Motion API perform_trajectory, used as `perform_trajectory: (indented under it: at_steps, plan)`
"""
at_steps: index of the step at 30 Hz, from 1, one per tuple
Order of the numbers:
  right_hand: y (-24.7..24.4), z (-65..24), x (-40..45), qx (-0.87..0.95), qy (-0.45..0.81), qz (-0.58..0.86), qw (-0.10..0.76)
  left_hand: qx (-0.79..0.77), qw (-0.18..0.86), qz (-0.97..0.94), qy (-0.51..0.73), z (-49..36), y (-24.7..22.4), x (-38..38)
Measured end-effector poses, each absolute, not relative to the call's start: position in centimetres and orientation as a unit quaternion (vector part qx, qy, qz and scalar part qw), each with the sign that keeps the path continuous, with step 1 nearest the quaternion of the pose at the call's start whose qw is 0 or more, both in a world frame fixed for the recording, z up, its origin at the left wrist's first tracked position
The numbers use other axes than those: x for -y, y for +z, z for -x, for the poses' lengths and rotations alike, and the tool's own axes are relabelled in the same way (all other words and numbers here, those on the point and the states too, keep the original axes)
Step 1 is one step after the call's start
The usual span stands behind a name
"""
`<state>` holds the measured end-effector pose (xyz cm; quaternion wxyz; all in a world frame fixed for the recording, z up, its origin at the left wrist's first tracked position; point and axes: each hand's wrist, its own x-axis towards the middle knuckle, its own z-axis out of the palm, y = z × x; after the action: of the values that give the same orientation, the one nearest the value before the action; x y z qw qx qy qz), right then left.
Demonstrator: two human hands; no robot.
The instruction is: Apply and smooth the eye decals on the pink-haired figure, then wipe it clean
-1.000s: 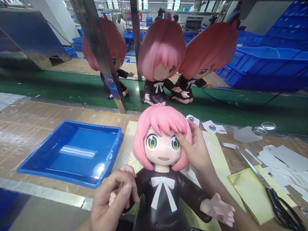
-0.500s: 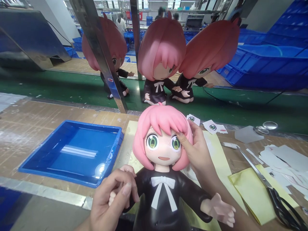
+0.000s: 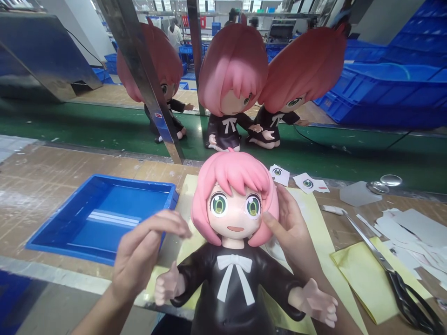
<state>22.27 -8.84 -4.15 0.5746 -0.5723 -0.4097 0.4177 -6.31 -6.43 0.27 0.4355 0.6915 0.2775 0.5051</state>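
Note:
In front of me sits a large figure (image 3: pixel 235 223) with pink hair, green eyes and a black dress with a white bow, tilted back to face up. My right hand (image 3: pixel 291 225) grips the right side of its head, the thumb on the cheek by the hair and the fingers behind. My left hand (image 3: pixel 145 249) hovers apart from the figure's raised arm, left of the head. Its fingers are stretched forward, slightly blurred, with nothing in them. Eye decal sheets (image 3: pixel 308 183) lie just behind my right hand.
At left stands a blue tray (image 3: pixel 101 186) of water. Scissors (image 3: pixel 384 260), a yellow cloth (image 3: pixel 370 279), paper scraps (image 3: pixel 415 232) and a small round metal tin (image 3: pixel 379 187) lie at right. Behind, larger pink-haired figures (image 3: pixel 232 74) stand on a green belt (image 3: pixel 70 125) beside a metal post (image 3: pixel 150 70).
My left hand has let go of the figure's small hand and moved up and left. My right thumb has slid down from beside the eye to the cheek.

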Motion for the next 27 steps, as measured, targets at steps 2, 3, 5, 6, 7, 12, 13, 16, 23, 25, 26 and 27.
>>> perform_trajectory:
  at_steps: [2, 3, 5, 6, 7, 12, 13, 16, 23, 25, 26, 27]
  plan:
    - [-4.5, -22.1, 9.0, 0.419, 0.42, 0.568, 0.57, -0.279, 0.275, -0.775, 0.497, 6.3, 0.7, 4.7]
    - [-4.6, -22.0, 9.0, 0.421, 0.42, 0.567, 0.57, -0.276, 0.192, -0.813, 0.475, 6.0, 0.9, 3.9]
    - [-4.8, -21.9, 9.1, 0.422, 0.419, 0.566, 0.571, -0.255, 0.046, -0.87, 0.419, 5.2, 1.4, 2.6]
    - [-4.9, -21.9, 9.1, 0.422, 0.42, 0.565, 0.571, -0.239, -0.011, -0.888, 0.394, 4.6, 1.7, 2.1]
    - [-4.9, -21.9, 9.1, 0.422, 0.421, 0.565, 0.571, -0.218, -0.058, -0.9, 0.373, 4.0, 1.8, 1.7]
    - [-4.9, -22.0, 8.9, 0.427, 0.418, 0.561, 0.573, -0.143, -0.169, -0.923, 0.315, 1.2, 1.7, 0.5]
    - [-4.9, -22.0, 8.9, 0.427, 0.417, 0.561, 0.574, -0.14, -0.172, -0.925, 0.309, 0.9, 1.6, 0.4]
    - [-5.0, -22.0, 8.9, 0.425, 0.415, 0.56, 0.577, -0.138, -0.179, -0.926, 0.301, 0.7, 1.3, 0.2]
    - [-5.2, -21.9, 8.7, 0.432, 0.417, 0.553, 0.578, -0.122, -0.211, -0.921, 0.304, 1.2, 1.6, -0.3]
    - [-5.5, -21.8, 8.9, 0.434, 0.4, 0.557, 0.584, -0.112, -0.209, -0.917, 0.32, 1.9, 1.5, -0.3]
    - [-5.7, -21.8, 9.1, 0.435, 0.382, 0.564, 0.589, -0.112, -0.197, -0.916, 0.332, 2.3, 1.4, -0.2]
    - [-6.0, -22.0, 9.5, 0.436, 0.359, 0.573, 0.595, -0.123, -0.17, -0.914, 0.347, 2.7, 1.3, 0.1]
